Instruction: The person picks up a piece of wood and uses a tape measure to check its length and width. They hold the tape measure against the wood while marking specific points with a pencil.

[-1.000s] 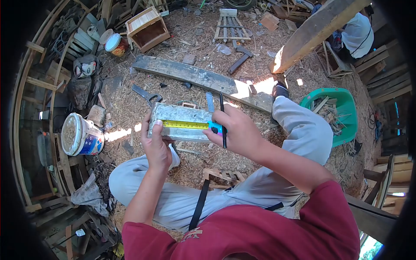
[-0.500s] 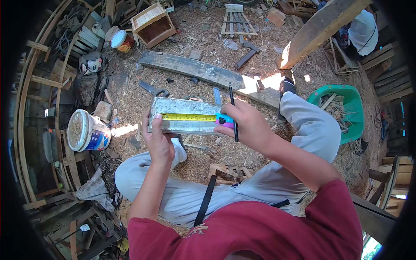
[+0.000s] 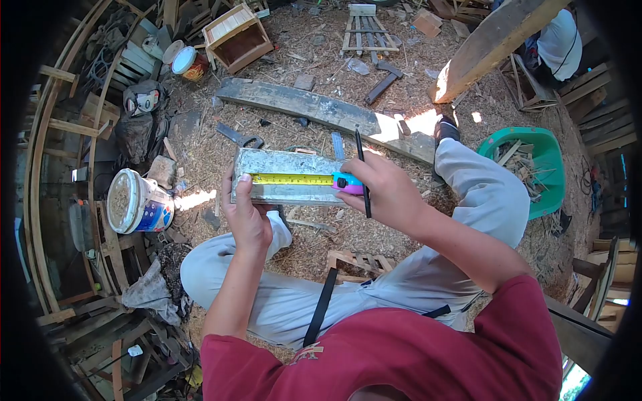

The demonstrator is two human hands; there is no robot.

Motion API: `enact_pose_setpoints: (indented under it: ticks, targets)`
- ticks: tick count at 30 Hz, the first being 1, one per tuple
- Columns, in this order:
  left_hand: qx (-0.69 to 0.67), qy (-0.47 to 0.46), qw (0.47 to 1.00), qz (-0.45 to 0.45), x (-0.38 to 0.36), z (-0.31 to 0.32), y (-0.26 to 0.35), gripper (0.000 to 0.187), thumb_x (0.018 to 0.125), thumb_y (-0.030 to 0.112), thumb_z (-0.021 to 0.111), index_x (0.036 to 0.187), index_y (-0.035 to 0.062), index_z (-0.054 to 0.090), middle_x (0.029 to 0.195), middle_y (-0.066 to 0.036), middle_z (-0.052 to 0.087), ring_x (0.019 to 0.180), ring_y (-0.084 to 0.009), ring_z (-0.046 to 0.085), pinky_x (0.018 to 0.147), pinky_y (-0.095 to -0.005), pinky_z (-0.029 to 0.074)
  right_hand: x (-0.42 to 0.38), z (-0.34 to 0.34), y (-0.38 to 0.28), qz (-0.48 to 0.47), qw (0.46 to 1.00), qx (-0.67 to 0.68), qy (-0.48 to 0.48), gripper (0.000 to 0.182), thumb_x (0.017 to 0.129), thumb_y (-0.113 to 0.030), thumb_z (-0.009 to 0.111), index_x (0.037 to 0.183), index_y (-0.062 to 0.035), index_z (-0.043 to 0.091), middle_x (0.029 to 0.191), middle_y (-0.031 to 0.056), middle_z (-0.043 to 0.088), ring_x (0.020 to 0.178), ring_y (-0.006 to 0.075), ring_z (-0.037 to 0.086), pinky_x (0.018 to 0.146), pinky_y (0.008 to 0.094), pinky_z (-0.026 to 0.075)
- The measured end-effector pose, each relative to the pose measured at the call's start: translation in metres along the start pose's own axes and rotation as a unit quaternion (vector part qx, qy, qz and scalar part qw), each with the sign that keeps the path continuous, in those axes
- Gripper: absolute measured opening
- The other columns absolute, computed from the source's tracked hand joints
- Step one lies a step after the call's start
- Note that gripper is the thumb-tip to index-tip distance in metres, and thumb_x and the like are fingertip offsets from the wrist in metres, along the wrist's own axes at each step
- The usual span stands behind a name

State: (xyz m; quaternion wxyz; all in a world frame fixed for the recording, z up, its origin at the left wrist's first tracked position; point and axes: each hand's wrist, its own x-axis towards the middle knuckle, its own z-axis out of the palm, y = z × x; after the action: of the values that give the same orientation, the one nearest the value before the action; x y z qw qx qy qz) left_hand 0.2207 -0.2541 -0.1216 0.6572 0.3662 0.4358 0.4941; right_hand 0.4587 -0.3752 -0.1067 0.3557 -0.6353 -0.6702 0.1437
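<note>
A weathered grey wooden block (image 3: 287,160) is held up in front of me. My left hand (image 3: 247,214) grips its left end, with the thumb on top beside the end of the yellow tape blade. My right hand (image 3: 384,190) is closed round a blue and pink tape measure (image 3: 346,183) at the block's right side. The yellow blade lies stretched along the block's face between both hands. A black pencil (image 3: 362,154) is also tucked in my right hand, crossing the tape measure's case upright. The fingers under the block are hidden.
Beyond the block lies a long timber beam (image 3: 307,110), with a hand saw (image 3: 239,136) before it. A white bucket (image 3: 137,200) stands left, a green tub (image 3: 552,167) of wood scraps right. A slanted post (image 3: 495,50) rises near another person (image 3: 560,47).
Almost nothing differs. The whole view has shifted very slightly, while both hands keep the same hold on the block, tape measure and pencil.
</note>
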Motion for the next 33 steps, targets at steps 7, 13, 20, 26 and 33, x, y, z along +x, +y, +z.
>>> enact_pose_setpoints:
  ticks: [7, 13, 20, 26, 33]
  targets:
    - [-0.002, 0.011, 1.0, -0.013, 0.0, 0.003, 0.001, 0.054, 0.1, 0.023, 0.066, 0.147, 0.0073, 0.046, 0.119, -0.011, 0.069, 0.092, -0.019, 0.075, 0.062, -0.034, 0.068, 0.0, 0.001, 0.001, -0.01, 1.0, -0.011, 0.001, 0.036, 0.082, -0.023, 0.085, 0.107, -0.009, 0.064, 0.09, 0.0124, 0.06, 0.085, 0.0348, 0.065, 0.072, 0.0467, 0.051]
    - [0.023, -0.007, 0.999, -0.025, -0.004, 0.004, 0.004, 0.052, 0.101, 0.025, 0.063, 0.147, 0.0082, 0.047, 0.122, -0.007, 0.068, 0.103, -0.0196, 0.072, 0.074, -0.0356, 0.064, 0.002, -0.001, -0.002, -0.019, 1.0, -0.018, 0.002, 0.035, 0.082, -0.023, 0.085, 0.107, -0.009, 0.064, 0.09, 0.0118, 0.061, 0.084, 0.0343, 0.065, 0.072, 0.0459, 0.05]
    - [0.026, -0.015, 0.999, -0.017, -0.004, 0.004, 0.003, 0.051, 0.101, 0.028, 0.062, 0.147, 0.0116, 0.047, 0.122, -0.006, 0.068, 0.102, -0.0204, 0.072, 0.073, -0.0371, 0.065, 0.003, -0.002, -0.005, -0.031, 0.999, -0.017, 0.015, 0.031, 0.083, -0.022, 0.082, 0.102, -0.008, 0.061, 0.089, 0.0128, 0.06, 0.084, 0.035, 0.065, 0.072, 0.0468, 0.05]
    - [0.014, -0.012, 1.0, -0.014, -0.003, 0.002, -0.001, 0.054, 0.101, 0.028, 0.062, 0.149, 0.013, 0.045, 0.123, -0.007, 0.068, 0.104, -0.0212, 0.072, 0.074, -0.0385, 0.065, 0.001, -0.003, -0.005, -0.034, 0.999, -0.03, -0.004, 0.035, 0.08, -0.022, 0.083, 0.101, -0.008, 0.058, 0.091, 0.0139, 0.059, 0.087, 0.0362, 0.064, 0.074, 0.0478, 0.049]
    - [-0.007, -0.04, 0.999, -0.005, -0.001, -0.003, -0.002, 0.055, 0.101, 0.024, 0.065, 0.15, 0.0099, 0.045, 0.125, -0.011, 0.068, 0.105, -0.0236, 0.074, 0.077, -0.0417, 0.069, 0.002, -0.002, -0.002, -0.028, 0.999, -0.014, -0.01, 0.039, 0.078, -0.022, 0.084, 0.101, -0.008, 0.057, 0.093, 0.0141, 0.058, 0.089, 0.0368, 0.064, 0.076, 0.0482, 0.049]
